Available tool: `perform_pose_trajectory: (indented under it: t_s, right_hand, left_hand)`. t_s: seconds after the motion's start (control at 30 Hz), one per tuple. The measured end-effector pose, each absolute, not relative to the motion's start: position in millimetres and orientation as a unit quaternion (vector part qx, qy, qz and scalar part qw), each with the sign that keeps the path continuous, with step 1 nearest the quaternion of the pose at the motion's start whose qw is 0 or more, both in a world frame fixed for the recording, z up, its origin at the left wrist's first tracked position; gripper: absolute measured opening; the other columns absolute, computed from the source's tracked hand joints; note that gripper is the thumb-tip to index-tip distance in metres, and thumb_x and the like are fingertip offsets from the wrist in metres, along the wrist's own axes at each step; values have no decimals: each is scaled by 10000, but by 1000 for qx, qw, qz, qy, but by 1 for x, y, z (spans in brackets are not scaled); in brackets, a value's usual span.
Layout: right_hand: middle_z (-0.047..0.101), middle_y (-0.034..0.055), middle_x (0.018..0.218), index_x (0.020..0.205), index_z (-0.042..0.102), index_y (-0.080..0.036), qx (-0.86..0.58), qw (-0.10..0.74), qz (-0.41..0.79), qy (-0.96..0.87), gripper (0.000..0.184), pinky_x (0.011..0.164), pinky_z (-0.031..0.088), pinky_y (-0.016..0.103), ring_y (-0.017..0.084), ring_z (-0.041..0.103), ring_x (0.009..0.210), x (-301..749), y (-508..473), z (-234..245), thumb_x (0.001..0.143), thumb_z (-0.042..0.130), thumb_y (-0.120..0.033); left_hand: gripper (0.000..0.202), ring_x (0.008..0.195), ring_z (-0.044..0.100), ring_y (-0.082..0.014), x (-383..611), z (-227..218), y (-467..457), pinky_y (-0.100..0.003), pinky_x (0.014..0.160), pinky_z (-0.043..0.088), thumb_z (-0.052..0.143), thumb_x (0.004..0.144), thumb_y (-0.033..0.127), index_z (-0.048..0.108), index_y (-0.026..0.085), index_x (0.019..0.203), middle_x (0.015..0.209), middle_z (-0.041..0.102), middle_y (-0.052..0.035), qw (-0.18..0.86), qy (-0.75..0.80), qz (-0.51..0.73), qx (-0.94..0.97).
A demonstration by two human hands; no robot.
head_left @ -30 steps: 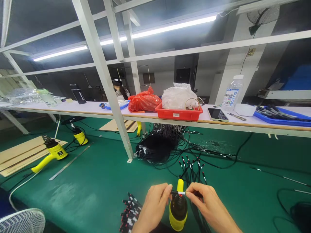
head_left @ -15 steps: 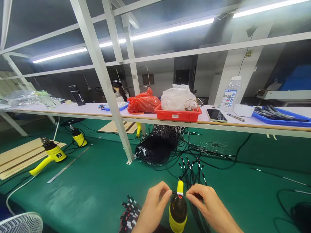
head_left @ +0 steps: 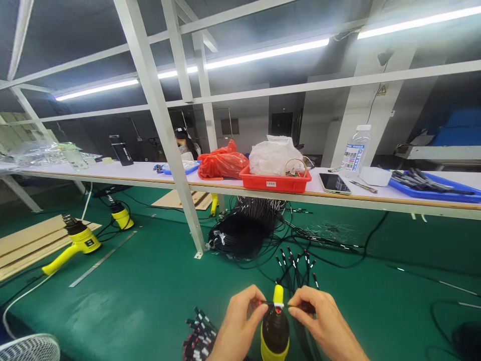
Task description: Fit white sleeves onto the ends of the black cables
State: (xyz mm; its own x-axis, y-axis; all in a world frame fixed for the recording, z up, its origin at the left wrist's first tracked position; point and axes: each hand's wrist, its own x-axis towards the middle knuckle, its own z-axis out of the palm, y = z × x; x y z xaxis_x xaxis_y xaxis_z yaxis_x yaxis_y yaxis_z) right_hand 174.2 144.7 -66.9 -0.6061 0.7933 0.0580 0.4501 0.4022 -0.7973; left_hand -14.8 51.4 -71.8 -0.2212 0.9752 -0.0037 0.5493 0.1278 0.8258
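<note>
Two bare hands work close together at the bottom of the head view. The left hand (head_left: 236,326) and the right hand (head_left: 325,321) each pinch one end of a short black cable (head_left: 268,304) between thumb and fingers, holding it level and fairly taut. Its white sleeve (head_left: 278,304) sits mid-span, directly above an upright yellow heat gun (head_left: 275,333), whose dark barrel rises between the wrists. Standing the gun on end seems to leave both hands free, and the two-handed pinch appears to keep the sleeve steady over it. Just beyond, a fan of red-tipped black cable ends (head_left: 296,268) lies on the green counter (head_left: 112,321) near the right hand, while a heap of short cable ends (head_left: 199,333) sits left of the left hand. That split looks deliberate, with both lots within easy reach. A large black cable coil (head_left: 238,235) lies farther off beneath the white shelf (head_left: 112,171), which keeps a red tray (head_left: 274,184), a phone (head_left: 334,183) and a blue tray (head_left: 432,193) up off the work surface.
</note>
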Motion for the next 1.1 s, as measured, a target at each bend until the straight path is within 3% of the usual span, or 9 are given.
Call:
perform_pose_trajectory:
  t_s: [0.13, 0.37, 0.57, 0.73, 0.87, 1.0, 1.1]
  right_hand:
    - [600, -22, 680, 686, 614, -211, -391, 214, 384, -808, 148, 597, 373, 248, 160, 545, 651, 174, 145, -67, 817, 550, -233]
    - [618, -2, 686, 679, 609, -222, -408, 174, 330, -833, 333, 609, 355, 269, 184, 535, 669, 177, 140, -72, 927, 449, -376]
    - [510, -41, 650, 680, 526, -223, -380, 211, 396, -809, 210, 574, 332, 244, 151, 472, 626, 173, 139, -65, 873, 484, -294]
    - [495, -48, 638, 644, 488, -219, -383, 228, 422, -790, 170, 569, 318, 237, 143, 455, 624, 176, 140, -66, 812, 517, -227]
    - [540, -38, 634, 648, 563, -205, -390, 220, 417, -791, 153, 569, 319, 239, 148, 479, 621, 178, 141, -68, 796, 565, -245]
    - [588, -27, 645, 648, 601, -203, -395, 211, 408, -795, 146, 570, 348, 233, 152, 515, 624, 178, 138, -64, 789, 580, -236]
    - [631, -19, 680, 671, 617, -213, -399, 199, 390, -806, 133, 588, 379, 233, 161, 556, 654, 179, 135, -62, 798, 584, -233]
  left_hand:
    - [147, 968, 543, -199, -14, -72, 50, -296, 885, 383, 506, 908, 350, 603, 240, 906, 947, 636, 10, 297, 690, 369, 547]
    - [458, 844, 541, -215, -12, -81, 52, -318, 817, 376, 330, 969, 509, 538, 218, 684, 753, 602, -9, 263, 721, 334, 547]
    - [153, 857, 523, -171, -13, -73, 54, -269, 810, 379, 481, 934, 324, 548, 228, 835, 858, 573, 19, 275, 656, 404, 575]
    - [73, 878, 531, -175, -15, -64, 50, -281, 837, 383, 502, 887, 261, 568, 235, 872, 866, 597, 18, 287, 664, 410, 556]
    - [204, 969, 543, -198, -15, -54, 46, -320, 897, 377, 427, 905, 311, 572, 247, 1033, 946, 626, 2, 341, 677, 370, 538]
    - [448, 838, 548, -204, -14, -54, 46, -310, 795, 382, 263, 976, 478, 574, 229, 771, 760, 601, 9, 334, 695, 351, 531]
    - [580, 809, 543, -210, -13, -62, 47, -302, 777, 364, 280, 962, 589, 594, 216, 648, 703, 583, 1, 288, 722, 338, 530]
